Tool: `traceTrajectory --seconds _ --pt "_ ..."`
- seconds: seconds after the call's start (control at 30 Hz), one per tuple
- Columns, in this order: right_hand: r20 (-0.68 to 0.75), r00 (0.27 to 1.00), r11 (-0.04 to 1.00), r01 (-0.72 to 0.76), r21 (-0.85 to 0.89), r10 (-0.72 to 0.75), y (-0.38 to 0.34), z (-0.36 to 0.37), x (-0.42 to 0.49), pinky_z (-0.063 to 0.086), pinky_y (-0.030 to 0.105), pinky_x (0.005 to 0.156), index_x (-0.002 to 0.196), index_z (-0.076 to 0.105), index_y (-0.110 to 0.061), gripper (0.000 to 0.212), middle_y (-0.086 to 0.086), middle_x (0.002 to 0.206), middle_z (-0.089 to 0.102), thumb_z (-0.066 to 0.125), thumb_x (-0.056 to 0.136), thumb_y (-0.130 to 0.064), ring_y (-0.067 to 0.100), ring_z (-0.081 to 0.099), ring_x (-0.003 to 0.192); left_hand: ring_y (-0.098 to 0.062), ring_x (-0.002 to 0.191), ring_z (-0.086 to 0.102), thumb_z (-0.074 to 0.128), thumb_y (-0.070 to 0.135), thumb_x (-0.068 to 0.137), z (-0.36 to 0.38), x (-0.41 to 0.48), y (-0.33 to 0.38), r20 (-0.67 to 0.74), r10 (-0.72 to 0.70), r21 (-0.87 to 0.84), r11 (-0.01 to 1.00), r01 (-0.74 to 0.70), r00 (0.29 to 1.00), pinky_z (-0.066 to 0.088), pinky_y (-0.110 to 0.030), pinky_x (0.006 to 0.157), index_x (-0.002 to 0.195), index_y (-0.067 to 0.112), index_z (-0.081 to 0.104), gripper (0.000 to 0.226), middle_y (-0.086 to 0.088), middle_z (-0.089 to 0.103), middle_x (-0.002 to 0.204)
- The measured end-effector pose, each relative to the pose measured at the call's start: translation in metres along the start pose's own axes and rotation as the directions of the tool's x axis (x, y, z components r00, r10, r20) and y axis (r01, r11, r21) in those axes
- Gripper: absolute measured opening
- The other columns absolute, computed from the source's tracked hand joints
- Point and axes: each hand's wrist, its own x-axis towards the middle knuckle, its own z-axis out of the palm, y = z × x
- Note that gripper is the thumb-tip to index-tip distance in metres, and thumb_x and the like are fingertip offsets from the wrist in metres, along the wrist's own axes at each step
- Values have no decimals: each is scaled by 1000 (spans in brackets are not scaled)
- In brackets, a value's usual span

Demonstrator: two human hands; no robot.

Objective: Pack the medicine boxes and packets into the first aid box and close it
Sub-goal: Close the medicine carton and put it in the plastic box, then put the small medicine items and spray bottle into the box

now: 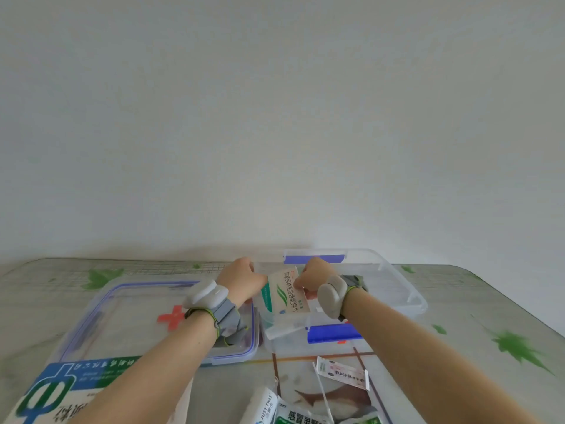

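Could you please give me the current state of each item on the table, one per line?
first aid box: open, lid off
lid: flat on the table, left of the box
white and green medicine box: held by both hands over the open box
left hand: gripping it
right hand: gripping it
packets: unpacked on the table

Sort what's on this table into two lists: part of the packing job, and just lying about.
Job:
- first aid box
- lid
- green-white medicine box, held by left hand and right hand
- packets
- green medicine box

Lying about:
- blue-and-white bag

Soft even daylight, faint shadows, slight blur, wide-angle edge distortion.
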Motion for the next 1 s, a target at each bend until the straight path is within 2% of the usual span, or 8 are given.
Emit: traceTrajectory --seconds 0.27,0.4,0.6,0.67,0.73,0.8,0.9,1.0 --pt "49 997 982 65 -177 -57 7 11 4 50 31 66 76 49 -12 10 9 89 63 55 84 -11 22 58 75 -21 57 58 53 13 80 4 2 1 0 -25 -9 1000 25 1000 42 -21 45 71 16 47 11 -3 58 70" --pt "73 996 976 59 -208 -44 9 12 4 49 29 61 72 47 -15 14 8 88 64 57 81 -12 22 59 75 -24 65 58 53 12 79 10 1 -4 -33 -41 -69 997 38 999 50 -31 58 81 16 50 5 -7 58 77" --pt "-101 994 997 47 -62 -53 3 0 0 44 23 49 68 50 -8 11 5 67 54 54 78 -6 18 51 57 -24 63 57 51 16 82 12 -4 -5 -44 -45 -79 996 42 998 50 -30 57 64 28 36 27 -5 58 79" --pt "-142 988 998 59 -4 -58 2 -9 -4 51 29 58 81 61 -1 13 10 77 62 50 76 -4 22 56 63 -21 59 55 50 19 85 12 -8 -4 -32 -55 -98 994 51 998 46 -25 53 78 26 51 10 -5 59 86" --pt "-149 986 997 72 23 -68 5 -16 -10 53 33 63 92 64 2 23 15 87 68 49 76 -4 24 57 65 -17 58 56 49 25 89 12 -11 -3 -37 -65 -86 994 62 997 47 -23 49 114 16 59 28 0 60 88" --pt "-146 987 997 77 30 -72 12 -21 -20 52 32 62 95 64 3 26 16 86 69 48 76 -3 24 55 64 -21 64 61 48 34 92 7 -18 0 -57 -77 -38 996 75 995 52 -29 62 125 9 53 42 -2 63 91" --pt "-178 981 995 90 42 -81 22 -27 -29 52 31 63 94 66 5 24 15 81 69 49 78 -3 23 57 66 -28 74 64 46 42 92 -2 -27 1 -89 -82 35 996 85 993 52 -34 71 107 9 56 38 -9 63 86" --pt "-271 953 986 157 62 -135 27 -32 -48 56 33 68 86 68 -2 18 10 77 69 50 81 -7 25 65 73 -21 60 47 50 36 88 -11 -43 -1 -102 -7 92 996 16 995 39 -31 60 67 19 39 30 -1 43 65"
